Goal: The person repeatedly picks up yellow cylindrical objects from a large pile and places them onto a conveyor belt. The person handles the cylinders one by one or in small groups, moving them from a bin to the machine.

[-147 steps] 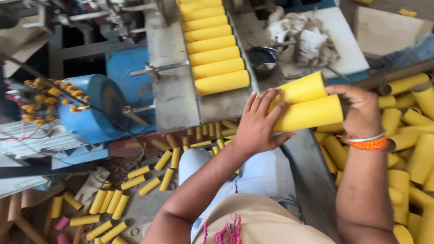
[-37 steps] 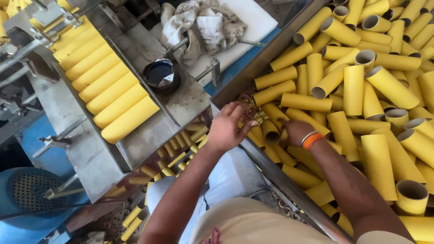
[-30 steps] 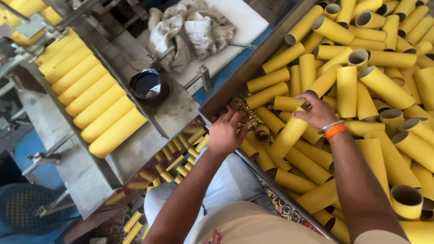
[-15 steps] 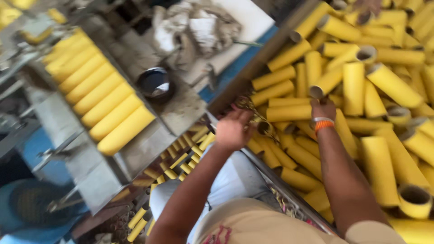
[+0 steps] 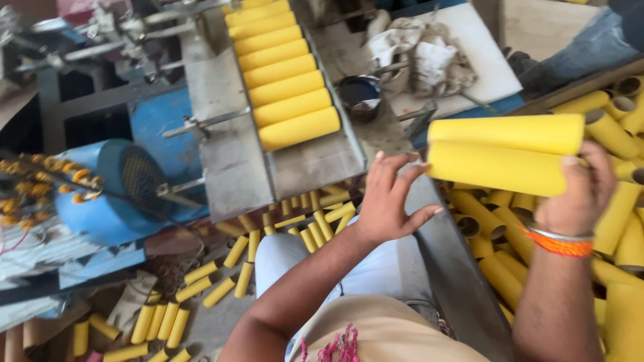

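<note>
Right hand (image 5: 582,194) clamps 2 yellow tubes (image 5: 503,153), long axes pointing left toward the open, empty left hand (image 5: 389,200).

Pretty cluttered workshop. Grey metal feed tray (image 5: 228,154) runs up toward 12 o'clock with a row of yellow tubes (image 5: 285,74) lying across it. At 9 o'clock there's a blue motor housing (image 5: 114,194) with a mesh grille, dark machine framework (image 5: 100,40) behind it around 10–11. A white board (image 5: 483,53) at 1 o'clock holds crumpled dirty rags (image 5: 422,53), with a small dark bowl (image 5: 359,95) just beside it. The dusty floor (image 5: 215,322) at 7 o'clock is littered with short yellow offcuts (image 5: 168,315). Flat, even daylight.
</note>
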